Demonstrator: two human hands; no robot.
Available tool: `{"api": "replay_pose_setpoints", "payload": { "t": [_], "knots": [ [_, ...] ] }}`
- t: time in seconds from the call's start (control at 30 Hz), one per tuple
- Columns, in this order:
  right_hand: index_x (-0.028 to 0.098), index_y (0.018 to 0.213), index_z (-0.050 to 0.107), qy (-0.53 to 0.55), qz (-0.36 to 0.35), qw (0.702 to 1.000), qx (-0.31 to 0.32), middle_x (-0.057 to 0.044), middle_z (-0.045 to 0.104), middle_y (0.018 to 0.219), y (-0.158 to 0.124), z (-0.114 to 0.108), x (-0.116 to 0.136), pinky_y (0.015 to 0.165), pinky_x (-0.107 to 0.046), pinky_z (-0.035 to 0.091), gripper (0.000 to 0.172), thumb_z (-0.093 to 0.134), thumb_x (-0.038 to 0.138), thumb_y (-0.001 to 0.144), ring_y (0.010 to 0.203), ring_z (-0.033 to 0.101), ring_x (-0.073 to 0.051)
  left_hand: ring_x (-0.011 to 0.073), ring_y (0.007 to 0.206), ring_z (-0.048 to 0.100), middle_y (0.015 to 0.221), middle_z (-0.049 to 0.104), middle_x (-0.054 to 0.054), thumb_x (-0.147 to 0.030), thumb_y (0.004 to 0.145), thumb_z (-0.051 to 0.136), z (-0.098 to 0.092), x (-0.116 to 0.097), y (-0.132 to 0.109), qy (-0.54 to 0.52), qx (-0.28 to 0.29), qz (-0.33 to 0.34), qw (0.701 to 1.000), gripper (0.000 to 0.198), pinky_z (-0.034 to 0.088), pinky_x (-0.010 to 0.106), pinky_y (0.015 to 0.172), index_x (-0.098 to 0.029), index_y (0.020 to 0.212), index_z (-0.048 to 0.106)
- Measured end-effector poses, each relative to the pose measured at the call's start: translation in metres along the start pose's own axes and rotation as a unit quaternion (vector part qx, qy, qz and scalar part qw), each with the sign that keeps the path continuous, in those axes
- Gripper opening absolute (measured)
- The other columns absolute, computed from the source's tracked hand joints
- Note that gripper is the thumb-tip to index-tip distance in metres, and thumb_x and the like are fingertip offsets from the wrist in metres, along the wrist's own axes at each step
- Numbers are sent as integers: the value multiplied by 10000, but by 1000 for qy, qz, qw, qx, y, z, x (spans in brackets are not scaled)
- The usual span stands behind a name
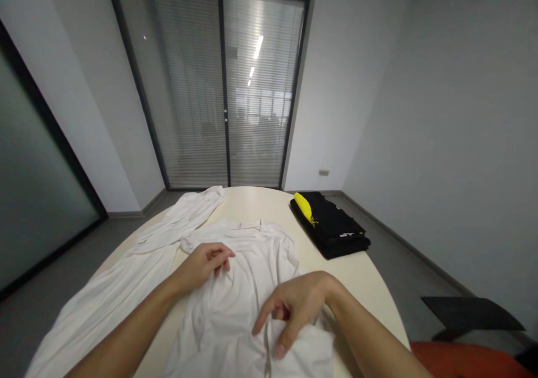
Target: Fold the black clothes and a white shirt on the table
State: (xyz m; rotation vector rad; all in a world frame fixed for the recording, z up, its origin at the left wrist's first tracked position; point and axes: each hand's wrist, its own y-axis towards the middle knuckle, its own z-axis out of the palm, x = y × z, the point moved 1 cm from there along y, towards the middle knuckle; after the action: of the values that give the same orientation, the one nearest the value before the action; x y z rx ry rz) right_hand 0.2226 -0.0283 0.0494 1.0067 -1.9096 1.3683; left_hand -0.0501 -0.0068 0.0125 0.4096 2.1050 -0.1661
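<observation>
A white shirt [246, 294] lies rumpled on the table in front of me, its collar end pointing away. My left hand [212, 263] rests at the shirt's left side with fingers curled and thumb drawn in, a bit of the cloth seemingly pinched at the fingertips. Over the lower right part is my right hand [296, 305], thumb and index finger apart on either side of a raised fold; its other fingers curl under and are partly hidden. The shirt's near end runs out of the frame.
More white clothing [121, 282] stretches along the left side of the round cream table [378, 299]. A folded black stack [336, 224] with a yellow print sits at the right edge. Beyond the right side are a red chair seat [462, 361] and a black armrest [473, 313].
</observation>
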Motion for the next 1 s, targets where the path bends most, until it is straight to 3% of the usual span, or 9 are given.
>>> {"api": "replay_pose_setpoints", "payload": {
  "t": [0.07, 0.13, 0.23, 0.3, 0.37, 0.43, 0.53, 0.83, 1.0],
  "knots": [
    [209, 1290, 631, 36, -42, 995, -81, 63, 581, 620, 0, -6, 1, 508, -174, 368, 620, 699, 579, 797, 486, 453, -70, 245, 1010, 660, 1116, 719, 110, -496, 902, 506, -1, 9, 6, 102, -146, 56, 982, 416, 522, 377, 886, -189, 1114, 690],
    [185, 1204, 649, 47, -53, 966, -250, 16, 636, 705, -1, -18, -6, 545, -199, 412, 500, 568, 571, 897, 533, 532, -96, 280, 1261, 533, 1345, 616, 111, -442, 893, 533, 1, 23, 11, 209, -203, 87, 953, 431, 411, 453, 1080, -200, 1228, 655],
    [171, 1026, 673, -63, 43, 830, -553, -42, 676, 787, -8, -40, -28, 617, -237, 435, 334, 493, 442, 950, 640, 611, -143, 337, 1388, 409, 1491, 483, 145, -437, 886, 546, 4, 43, 13, 317, -195, 40, 927, 552, 321, 516, 1150, -165, 1365, 576],
    [179, 1034, 675, -132, 146, 738, -645, -71, 702, 855, -12, -49, -45, 698, -266, 440, 276, 506, 374, 938, 761, 652, -183, 373, 1416, 371, 1524, 444, 155, -464, 887, 543, 6, 50, 12, 352, -161, -3, 922, 599, 307, 539, 1151, -169, 1408, 542],
    [170, 1036, 679, -149, 239, 714, -641, -106, 716, 911, -14, -52, -59, 727, -288, 435, 286, 542, 391, 916, 847, 671, -226, 380, 1428, 357, 1526, 449, 140, -479, 892, 534, 9, 50, 10, 367, -113, -10, 923, 579, 289, 543, 1158, -202, 1401, 556],
    [169, 970, 685, -149, 295, 730, -598, -128, 719, 937, -13, -51, -67, 708, -297, 429, 285, 566, 418, 899, 870, 678, -256, 366, 1432, 357, 1519, 463, 127, -470, 895, 530, 10, 45, 8, 369, -73, 3, 927, 536, 275, 531, 1168, -219, 1365, 592],
    [190, 977, 659, -151, 297, 733, -593, -130, 717, 951, -13, -50, -66, 702, -302, 420, 268, 493, 397, 939, 866, 679, -262, 349, 1433, 362, 1509, 474, 135, -463, 890, 536, 9, 37, 6, 365, -48, 13, 930, 529, 272, 507, 1175, -201, 1343, 608],
    [156, 1253, 482, -41, -6, 600, -799, -135, 656, 1085, -31, -63, -57, 823, -306, 451, 385, 312, 362, 976, 920, 622, -219, 395, 1469, 263, 1568, 384, 129, -481, 867, 566, 9, 41, 6, 376, -69, -36, 923, 589, 216, 560, 1178, -224, 1398, 560],
    [174, 1091, 626, -160, 34, 674, -721, -100, 683, 1015, -32, -61, -58, 848, -297, 435, 299, 440, 325, 912, 935, 622, -218, 337, 1362, 465, 1445, 550, 120, -533, 905, 517, 4, 29, 5, 349, -93, -9, 933, 488, 338, 472, 1127, -208, 1242, 657]
  ]
}}
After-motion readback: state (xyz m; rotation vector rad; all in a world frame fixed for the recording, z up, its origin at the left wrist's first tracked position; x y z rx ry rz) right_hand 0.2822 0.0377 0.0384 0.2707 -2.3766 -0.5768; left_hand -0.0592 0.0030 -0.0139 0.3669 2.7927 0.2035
